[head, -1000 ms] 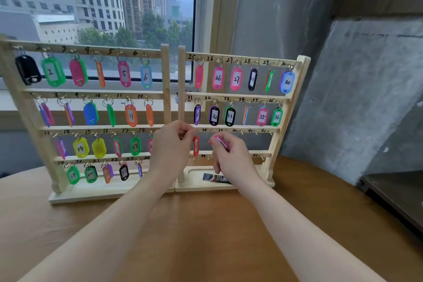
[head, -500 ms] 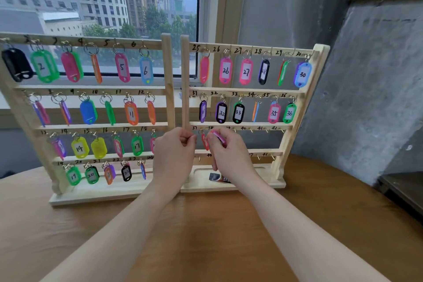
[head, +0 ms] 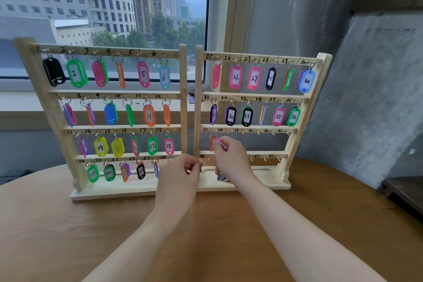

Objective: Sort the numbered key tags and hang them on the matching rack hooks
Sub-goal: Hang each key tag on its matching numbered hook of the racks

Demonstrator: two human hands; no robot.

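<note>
I'm looking at a brown counter (head: pixel 68 224) under a window (head: pixel 103 7), two wooden racks (head: pixel 295 144) standing on it. My left hand (head: pixel 177 174) has dropped lower than before, grip curled, contents unclear. My right hand (head: pixel 231 155) is pinching a pink tag (head: pixel 221 144) beside the red tag (head: pixel 212 142) at hook 37. Counter lying bare toward me.

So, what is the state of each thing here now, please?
Left rack: hooks 1 to 23 hold tags.
Right rack: full through 37; 39 to 42 bare.
Red tag: hanging on 37.
Pink tag: pinched, not hung.
Right hand: holding pink tag.
Left hand: fingers curled; contents unclear.
</note>
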